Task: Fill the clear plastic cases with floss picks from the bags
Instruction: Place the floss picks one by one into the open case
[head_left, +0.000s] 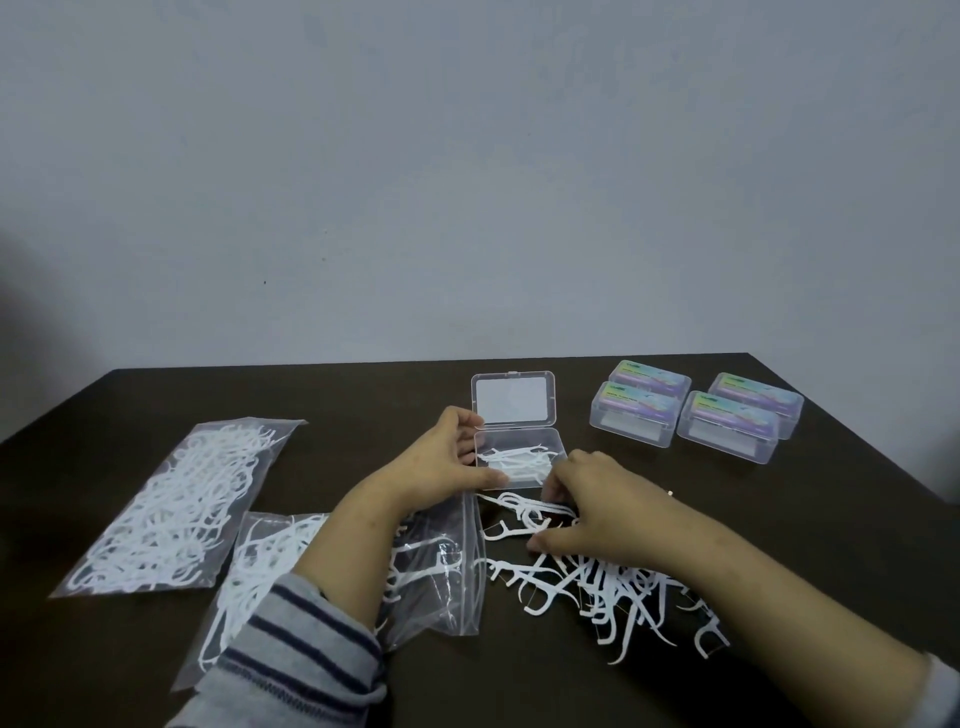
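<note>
At table centre, left hand (441, 457) grips open case (519, 457), right hand (587, 512) pinches picks (535, 514) (labels unreadable)

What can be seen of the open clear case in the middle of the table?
The open clear case is a small rectangular box of see-through plastic with rounded corners. Its hinged lid stands up at the far side, with a small clasp tab on its top edge. The tray lies flat on the dark table and holds a few white floss picks, far from full. The left hand grips its left side; the right hand is just beside its near right corner.
</note>
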